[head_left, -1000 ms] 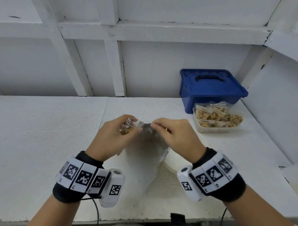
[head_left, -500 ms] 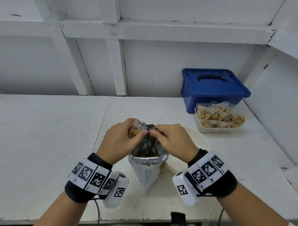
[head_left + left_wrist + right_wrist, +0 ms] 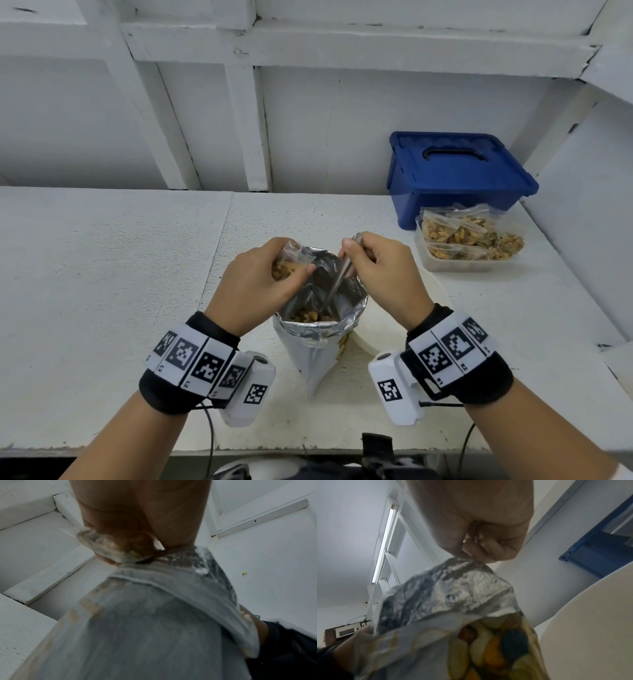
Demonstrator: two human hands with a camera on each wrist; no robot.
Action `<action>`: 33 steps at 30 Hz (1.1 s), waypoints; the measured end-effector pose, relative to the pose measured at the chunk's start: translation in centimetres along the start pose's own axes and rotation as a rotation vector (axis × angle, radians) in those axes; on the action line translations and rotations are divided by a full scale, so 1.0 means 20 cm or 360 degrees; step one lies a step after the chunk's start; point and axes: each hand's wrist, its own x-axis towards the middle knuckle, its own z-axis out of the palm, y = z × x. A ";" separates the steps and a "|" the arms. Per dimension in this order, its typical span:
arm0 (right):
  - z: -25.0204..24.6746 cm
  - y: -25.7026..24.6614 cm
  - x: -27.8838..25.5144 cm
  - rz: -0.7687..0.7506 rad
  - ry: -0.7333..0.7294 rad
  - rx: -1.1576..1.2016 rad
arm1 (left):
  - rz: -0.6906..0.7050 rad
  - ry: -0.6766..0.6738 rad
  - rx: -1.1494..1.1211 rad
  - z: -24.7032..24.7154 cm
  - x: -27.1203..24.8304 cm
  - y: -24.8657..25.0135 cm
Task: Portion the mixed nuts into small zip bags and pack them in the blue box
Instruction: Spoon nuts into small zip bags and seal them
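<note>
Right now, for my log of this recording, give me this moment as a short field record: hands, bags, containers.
left hand: holds small clear zip bag, partly filled with nuts
right hand: grips metal spoon, dipped into large foil nut bag
foil bag: open, upright on white table
blue plastic box: lid on, back right
clear tub: holds filled zip bags, in front of box

White plate (image 3: 431,301) on white table (image 3: 102,274).
</note>
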 end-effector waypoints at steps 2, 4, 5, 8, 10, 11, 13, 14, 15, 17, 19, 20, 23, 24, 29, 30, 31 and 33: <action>-0.01 0.00 -0.01 0.0004 0.0101 0.0027 | -0.0019 -0.0015 -0.0024 0.00 0.00 0.01; -0.03 0.00 -0.01 0.0032 0.0192 0.0070 | -0.0033 -0.0034 -0.0098 -0.02 0.00 0.01; -0.04 0.00 -0.01 0.0052 0.0229 0.0085 | -0.0038 -0.0045 -0.0147 -0.02 -0.01 0.01; -0.07 0.00 -0.02 0.0123 0.0315 0.0143 | -0.0048 -0.0072 -0.0241 -0.05 -0.01 0.02; -0.09 0.00 -0.03 0.0169 0.0366 0.0192 | -0.0032 -0.0079 -0.0231 -0.07 -0.02 0.02; -0.10 0.00 -0.03 0.0190 0.0388 0.0221 | -0.0018 -0.0087 -0.0205 -0.08 -0.02 0.02; -0.12 0.00 -0.03 0.0225 0.0428 0.0282 | 0.0008 -0.0132 -0.0129 -0.12 -0.03 0.03; -0.13 0.00 -0.03 0.0236 0.0450 0.0312 | 0.0013 -0.0165 -0.0086 -0.13 -0.03 0.03; -0.15 0.00 -0.03 0.0245 0.0472 0.0337 | 0.0014 -0.0204 -0.0044 -0.15 -0.03 0.04; -0.17 0.00 -0.03 0.0256 0.0521 0.0371 | 0.0022 -0.0277 0.0041 -0.17 -0.04 0.04; -0.20 0.00 -0.03 0.0249 0.0575 0.0388 | 0.0028 -0.0320 0.0128 -0.18 -0.04 0.03; -0.21 0.00 -0.03 0.0242 0.0605 0.0398 | 0.0034 -0.0332 0.0158 -0.19 -0.05 0.03; -0.26 -0.02 -0.02 0.0212 0.0704 0.0418 | 0.0046 -0.0343 0.0202 -0.19 -0.05 0.03; -0.27 -0.03 -0.02 0.0199 0.0736 0.0426 | 0.0050 -0.0344 0.0210 -0.19 -0.06 0.03; -0.32 -0.10 -0.01 0.0122 0.0844 0.0456 | 0.0080 -0.0360 0.0240 -0.17 -0.05 0.06; -0.32 -0.12 0.00 0.0105 0.0847 0.0465 | 0.0086 -0.0359 0.0226 -0.17 -0.05 0.07; -0.31 -0.13 0.00 0.0087 0.0841 0.0472 | 0.0089 -0.0355 0.0207 -0.16 -0.05 0.08; -0.29 -0.14 0.01 0.0053 0.0823 0.0468 | 0.0085 -0.0345 0.0154 -0.15 -0.04 0.10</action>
